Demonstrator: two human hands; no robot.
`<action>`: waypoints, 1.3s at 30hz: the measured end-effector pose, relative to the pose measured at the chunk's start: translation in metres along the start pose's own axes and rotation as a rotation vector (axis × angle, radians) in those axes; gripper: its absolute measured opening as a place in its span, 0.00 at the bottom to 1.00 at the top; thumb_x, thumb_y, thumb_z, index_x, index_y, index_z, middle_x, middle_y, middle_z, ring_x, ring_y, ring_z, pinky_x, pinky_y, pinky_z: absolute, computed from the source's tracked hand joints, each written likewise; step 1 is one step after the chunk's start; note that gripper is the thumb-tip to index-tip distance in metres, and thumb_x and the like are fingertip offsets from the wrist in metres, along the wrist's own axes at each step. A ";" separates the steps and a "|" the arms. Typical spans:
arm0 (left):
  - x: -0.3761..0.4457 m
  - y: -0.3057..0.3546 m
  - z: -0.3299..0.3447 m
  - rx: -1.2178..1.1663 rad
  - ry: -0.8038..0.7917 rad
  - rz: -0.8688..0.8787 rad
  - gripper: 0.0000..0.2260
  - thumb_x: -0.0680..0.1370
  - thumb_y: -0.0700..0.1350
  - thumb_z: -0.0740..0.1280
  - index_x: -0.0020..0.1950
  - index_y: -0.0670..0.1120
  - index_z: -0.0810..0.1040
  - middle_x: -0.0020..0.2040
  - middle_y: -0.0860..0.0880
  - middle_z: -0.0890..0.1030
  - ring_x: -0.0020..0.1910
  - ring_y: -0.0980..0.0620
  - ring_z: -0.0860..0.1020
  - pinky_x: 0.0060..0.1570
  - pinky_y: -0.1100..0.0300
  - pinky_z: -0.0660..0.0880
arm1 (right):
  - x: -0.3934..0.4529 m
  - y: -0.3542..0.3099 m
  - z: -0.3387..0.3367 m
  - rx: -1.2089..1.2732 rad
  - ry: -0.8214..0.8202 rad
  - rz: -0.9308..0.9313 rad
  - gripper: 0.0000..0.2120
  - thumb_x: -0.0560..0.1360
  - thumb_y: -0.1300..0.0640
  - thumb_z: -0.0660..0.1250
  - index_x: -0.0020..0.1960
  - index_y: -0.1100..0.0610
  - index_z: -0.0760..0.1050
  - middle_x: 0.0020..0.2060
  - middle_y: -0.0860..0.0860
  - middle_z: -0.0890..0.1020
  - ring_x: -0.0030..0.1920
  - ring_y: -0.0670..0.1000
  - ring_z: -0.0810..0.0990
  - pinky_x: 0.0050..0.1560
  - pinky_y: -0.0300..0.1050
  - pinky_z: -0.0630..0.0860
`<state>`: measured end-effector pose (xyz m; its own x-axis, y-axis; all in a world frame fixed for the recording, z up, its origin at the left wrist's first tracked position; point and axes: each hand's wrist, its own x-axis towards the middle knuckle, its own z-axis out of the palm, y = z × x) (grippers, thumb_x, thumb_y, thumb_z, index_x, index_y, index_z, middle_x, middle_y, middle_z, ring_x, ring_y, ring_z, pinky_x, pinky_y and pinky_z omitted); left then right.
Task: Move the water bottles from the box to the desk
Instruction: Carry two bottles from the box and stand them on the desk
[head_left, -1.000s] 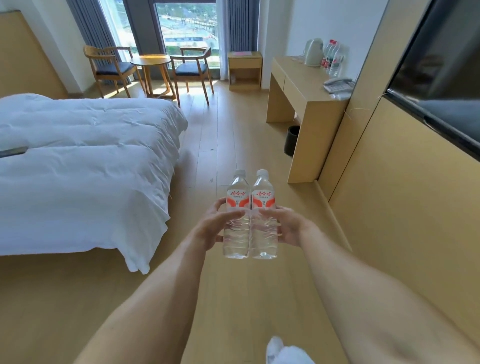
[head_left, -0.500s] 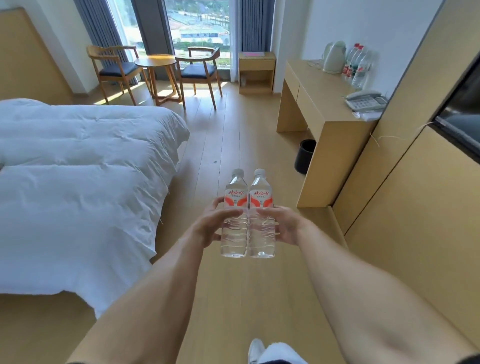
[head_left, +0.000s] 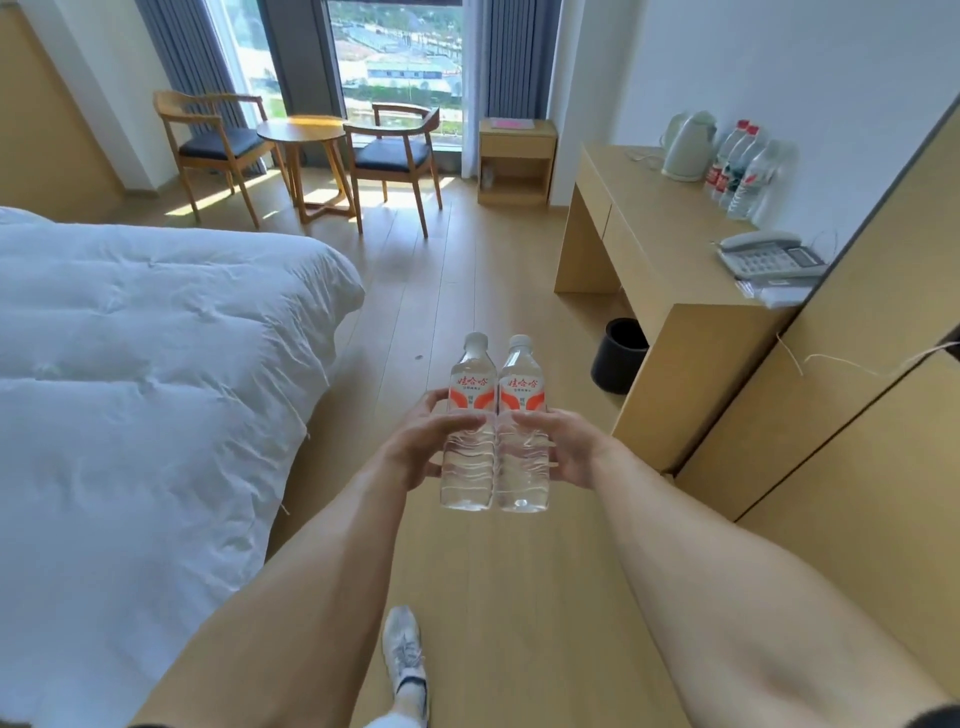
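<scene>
We see two clear water bottles held upright and side by side, touching each other, out in front of the body above the wooden floor (head_left: 467, 291). The left bottle (head_left: 467, 415) is gripped by the left hand (head_left: 423, 444), whose thumb curls across its front and whose fingers wrap round the far side. The right bottle (head_left: 522, 421) is gripped the same way by the right hand (head_left: 563, 447), thumb across the front just below the label. Both bottles have white caps and orange-and-white labels with red characters, and both are full or nearly so.

Ahead and to the right stands the wooden bench (head_left: 660, 228) against the white wall. On its top we see a pale electric kettle (head_left: 685, 148), a cluster of water bottles (head_left: 743, 174) with red labels just beside the kettle near the wall, and a grey desk telephone (head_left: 769, 257) nearer to us. A black waste bin (head_left: 618, 356) sits on the floor under the bench.

To the left lies a bed with a white duvet (head_left: 145, 353). By the window stand two wooden armchairs (head_left: 395, 150) either side of a small round table (head_left: 306, 137), and a low wooden nightstand (head_left: 517, 156) is by the curtain. A grey sneaker (head_left: 404, 649) shows on the floor between the forearms.
</scene>
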<state>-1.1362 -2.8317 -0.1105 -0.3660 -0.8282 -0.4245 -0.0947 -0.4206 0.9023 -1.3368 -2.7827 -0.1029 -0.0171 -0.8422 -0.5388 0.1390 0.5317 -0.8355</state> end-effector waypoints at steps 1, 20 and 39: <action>0.016 0.005 -0.004 0.004 -0.007 -0.002 0.32 0.71 0.45 0.79 0.70 0.55 0.67 0.59 0.43 0.82 0.56 0.41 0.82 0.59 0.35 0.75 | 0.012 -0.008 -0.001 -0.003 0.004 -0.001 0.20 0.73 0.53 0.75 0.63 0.56 0.76 0.56 0.56 0.85 0.54 0.58 0.84 0.48 0.52 0.80; 0.338 0.178 -0.077 0.063 -0.198 -0.028 0.36 0.61 0.50 0.80 0.67 0.53 0.72 0.57 0.44 0.83 0.55 0.42 0.82 0.51 0.42 0.80 | 0.288 -0.199 -0.019 0.092 0.243 -0.007 0.18 0.74 0.53 0.74 0.61 0.55 0.77 0.54 0.55 0.85 0.55 0.58 0.83 0.53 0.54 0.79; 0.652 0.322 -0.054 0.101 -0.088 -0.075 0.27 0.72 0.41 0.77 0.67 0.51 0.72 0.58 0.43 0.82 0.55 0.42 0.82 0.48 0.44 0.80 | 0.567 -0.372 -0.143 0.145 0.145 -0.009 0.20 0.74 0.55 0.74 0.64 0.56 0.77 0.56 0.57 0.85 0.58 0.60 0.82 0.55 0.56 0.79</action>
<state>-1.3553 -3.5271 -0.1003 -0.4341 -0.7581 -0.4867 -0.2162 -0.4368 0.8732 -1.5397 -3.4456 -0.1132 -0.1597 -0.8198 -0.5499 0.2793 0.4968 -0.8217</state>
